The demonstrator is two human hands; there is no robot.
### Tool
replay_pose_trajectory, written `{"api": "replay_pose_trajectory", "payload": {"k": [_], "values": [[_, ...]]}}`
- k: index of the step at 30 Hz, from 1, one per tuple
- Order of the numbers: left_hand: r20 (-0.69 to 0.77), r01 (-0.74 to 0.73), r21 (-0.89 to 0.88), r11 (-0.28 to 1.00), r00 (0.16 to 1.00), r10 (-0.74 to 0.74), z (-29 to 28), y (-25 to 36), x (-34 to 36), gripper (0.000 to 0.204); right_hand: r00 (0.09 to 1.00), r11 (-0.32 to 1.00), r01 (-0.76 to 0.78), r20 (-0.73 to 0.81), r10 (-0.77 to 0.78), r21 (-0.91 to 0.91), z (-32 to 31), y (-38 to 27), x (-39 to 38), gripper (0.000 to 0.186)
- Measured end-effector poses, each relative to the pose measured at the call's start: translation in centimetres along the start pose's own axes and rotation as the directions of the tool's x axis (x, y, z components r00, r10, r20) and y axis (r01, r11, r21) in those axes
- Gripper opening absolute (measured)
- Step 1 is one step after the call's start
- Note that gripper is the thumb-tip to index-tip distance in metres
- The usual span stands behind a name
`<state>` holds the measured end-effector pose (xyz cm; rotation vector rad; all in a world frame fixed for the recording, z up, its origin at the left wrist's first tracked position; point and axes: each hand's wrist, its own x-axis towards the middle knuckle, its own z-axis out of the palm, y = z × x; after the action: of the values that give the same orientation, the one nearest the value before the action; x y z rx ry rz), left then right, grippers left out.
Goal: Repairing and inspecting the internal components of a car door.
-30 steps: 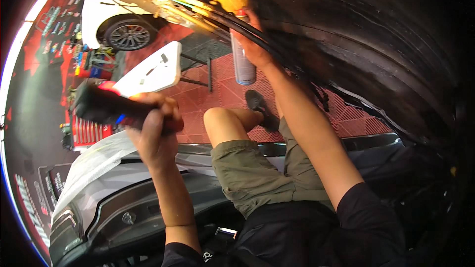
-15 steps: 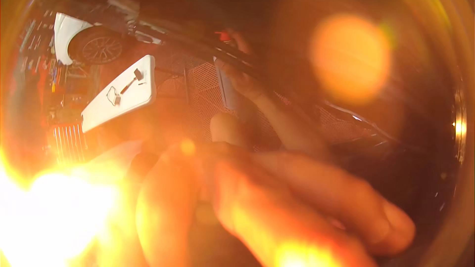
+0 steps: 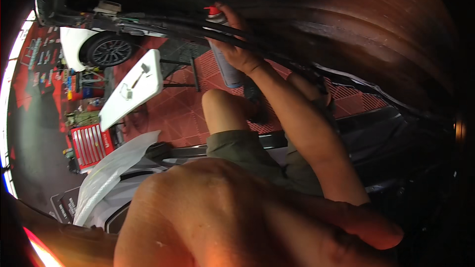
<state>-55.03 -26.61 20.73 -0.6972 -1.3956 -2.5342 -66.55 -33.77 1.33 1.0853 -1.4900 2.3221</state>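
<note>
My right arm reaches from the lower right toward the upper middle. There my right hand point(image 3: 237, 52) is wrapped round a spray can point(image 3: 226, 71) with a red top and a grey-blue body. A finger lies beside the red top, and a dark cable crosses in front of the can and hand. Very close, along the lower edge, is my left hand point(image 3: 213, 212), large and blurred, its knuckles bent and a fingertip pointing right. Whatever its fingers close on is hidden. Reddish light falls on its underside, and a bright light point(image 3: 39, 249) glows at the lower left.
A dark curved panel point(image 3: 356, 24) with cables along its edge spans the top. A white tabletop point(image 3: 131, 101) at left holds a hammer point(image 3: 143, 71). Beyond are a car wheel point(image 3: 110, 51) and a red tool chest point(image 3: 91, 146). A translucent sheet point(image 3: 111, 170) lies below. My bare knee point(image 3: 217, 109) is mid-view.
The strong orange glare has faded, and the bright light has shrunk into the lower-left corner. My left hand has shifted slightly. The spray can stays in my right hand, a little higher in view.
</note>
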Motion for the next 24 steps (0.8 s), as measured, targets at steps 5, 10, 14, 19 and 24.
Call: {"api": "replay_pose_trajectory", "payload": {"k": [5, 10, 14, 19, 24], "values": [[0.064, 0.102, 0.077, 0.992, 0.992, -0.107, -0.3, 0.4, 1.7, 0.025, 0.868, 0.853, -0.477, -0.033, 0.495, 0.213, -0.6, -1.6, 0.8, 0.072], [-0.69, 0.426, 0.306, 0.851, 0.715, -0.11, -1.8, 0.5, -2.6, 0.032, 0.954, 0.982, -0.081, -0.272, 0.127, 0.172, -0.4, -0.2, 1.0, 0.061], [-0.81, 0.681, 0.583, 0.442, 0.533, 0.246, -2.2, 1.2, -3.4, 0.029, 0.912, 0.888, -0.321, -0.147, 0.384, 0.329, 0.0, 0.7, 0.3, 0.067], [-0.566, 0.63, 0.709, -0.316, 0.776, 0.278, -3.7, 3.2, -1.5, 0.046, 0.909, 0.865, -0.332, -0.119, 0.4, 0.376, -0.6, 0.0, 0.7, 0.067], [-0.318, 0.312, 0.633, -0.708, 0.939, 0.128, -5.5, 4.2, 1.5, 0.058, 0.9, 0.882, -0.345, -0.154, 0.409, 0.322, -0.9, 0.3, 1.5, 0.065]]}}
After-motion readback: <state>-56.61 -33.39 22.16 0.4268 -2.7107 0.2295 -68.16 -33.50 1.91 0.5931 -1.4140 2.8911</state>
